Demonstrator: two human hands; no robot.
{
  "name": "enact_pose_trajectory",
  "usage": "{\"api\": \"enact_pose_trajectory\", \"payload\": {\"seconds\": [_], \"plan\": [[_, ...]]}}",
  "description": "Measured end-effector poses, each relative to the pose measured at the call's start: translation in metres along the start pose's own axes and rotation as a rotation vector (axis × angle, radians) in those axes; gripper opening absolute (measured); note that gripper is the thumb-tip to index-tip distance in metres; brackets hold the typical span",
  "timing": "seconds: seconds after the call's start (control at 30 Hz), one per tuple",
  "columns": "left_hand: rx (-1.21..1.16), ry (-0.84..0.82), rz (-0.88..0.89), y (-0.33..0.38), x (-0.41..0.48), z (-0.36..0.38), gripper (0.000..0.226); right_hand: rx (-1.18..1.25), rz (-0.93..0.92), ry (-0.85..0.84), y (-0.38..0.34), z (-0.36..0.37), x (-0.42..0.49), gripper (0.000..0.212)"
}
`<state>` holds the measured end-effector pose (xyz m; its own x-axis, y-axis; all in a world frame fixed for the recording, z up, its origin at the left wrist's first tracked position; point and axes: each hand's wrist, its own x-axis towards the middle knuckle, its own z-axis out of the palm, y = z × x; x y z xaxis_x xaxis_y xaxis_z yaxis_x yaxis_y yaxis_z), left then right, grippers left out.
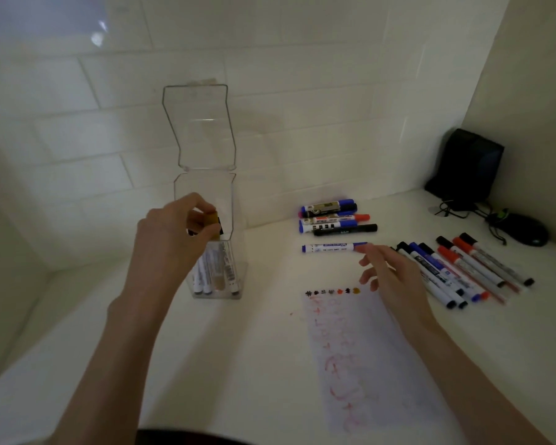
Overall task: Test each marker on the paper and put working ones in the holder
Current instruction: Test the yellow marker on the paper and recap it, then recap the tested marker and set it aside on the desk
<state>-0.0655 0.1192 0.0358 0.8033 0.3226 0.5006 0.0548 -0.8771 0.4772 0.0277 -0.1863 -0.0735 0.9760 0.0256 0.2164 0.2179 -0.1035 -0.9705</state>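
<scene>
Markers [215, 268] stand upright inside the clear holder [235, 220], which sits near the counter's [254, 364] back edge with its hinged lid [199, 130] tipped up against the tiled wall [302, 91]. The left hand [174, 232] is at the holder's open top, its fingers pinched around a marker with a yellow-brown cap [213, 220], held just over the ones already inside.

The right hand [395, 277] hovers with fingers loosely spread and nothing in them, over the paper's [360, 364] far right corner; a fingertip is touching or just beside the tip of a lone blue marker [333, 247] that lies crosswise beyond the paper. The paper lies flat toward the counter's front edge, with a row of small coloured test dots [333, 291] along its far edge and faint red scribbles below.

Behind the lone marker, a small pile [334, 216] of blue, red and black markers lies by the wall. To the right of the hand, a row [463, 271] of black, blue and red markers lies side by side, slanting. In the counter's back right corner are a black box [469, 165] and a black mouse [523, 232] with cables.
</scene>
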Motion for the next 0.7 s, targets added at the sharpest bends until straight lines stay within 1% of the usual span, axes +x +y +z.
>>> {"api": "enact_pose_trajectory", "payload": {"seconds": [0.07, 0.17, 0.27, 0.3, 0.33, 0.4, 0.43, 0.5, 0.57, 0.6, 0.67, 0.7], "plan": [[0.049, -0.003, 0.001, 0.0, 0.0, 0.0, 0.009, -0.011, -0.006, 0.015, 0.001, -0.001, 0.0, 0.021], [0.1, 0.006, 0.004, 0.0, 0.0, 0.001, 0.006, -0.037, -0.02, 0.044, 0.002, -0.001, 0.001, 0.019], [0.159, 0.021, 0.031, 0.001, 0.0, 0.002, 0.007, -0.242, -0.085, 0.055, 0.006, -0.002, 0.004, 0.014], [0.171, 0.032, 0.048, 0.0, 0.0, 0.003, 0.007, -0.349, -0.126, 0.057, 0.008, -0.004, 0.005, 0.019], [0.179, 0.044, 0.07, -0.002, -0.001, 0.004, 0.007, -0.472, -0.174, 0.055, 0.011, -0.005, 0.009, 0.03], [0.181, 0.063, 0.1, -0.007, -0.001, 0.008, 0.008, -0.743, -0.237, -0.005, 0.02, -0.007, 0.016, 0.049], [0.178, 0.074, 0.097, -0.009, -0.002, 0.011, 0.012, -0.852, -0.224, -0.062, 0.024, -0.007, 0.02, 0.055], [0.149, 0.131, 0.071, -0.01, -0.003, 0.015, 0.022, -0.998, -0.174, -0.179, 0.033, -0.007, 0.023, 0.059], [0.091, 0.259, 0.068, -0.003, -0.007, 0.017, 0.025, -1.061, -0.191, -0.223, 0.039, -0.007, 0.022, 0.055], [0.055, 0.341, 0.095, 0.003, -0.01, 0.018, 0.024, -1.052, -0.229, -0.195, 0.04, -0.008, 0.022, 0.051], [-0.045, 0.465, 0.191, 0.022, -0.02, 0.023, 0.022, -1.009, -0.308, -0.06, 0.037, -0.009, 0.024, 0.038], [-0.099, 0.472, 0.256, 0.033, -0.025, 0.028, 0.021, -0.987, -0.321, 0.003, 0.035, -0.009, 0.025, 0.033]]}}
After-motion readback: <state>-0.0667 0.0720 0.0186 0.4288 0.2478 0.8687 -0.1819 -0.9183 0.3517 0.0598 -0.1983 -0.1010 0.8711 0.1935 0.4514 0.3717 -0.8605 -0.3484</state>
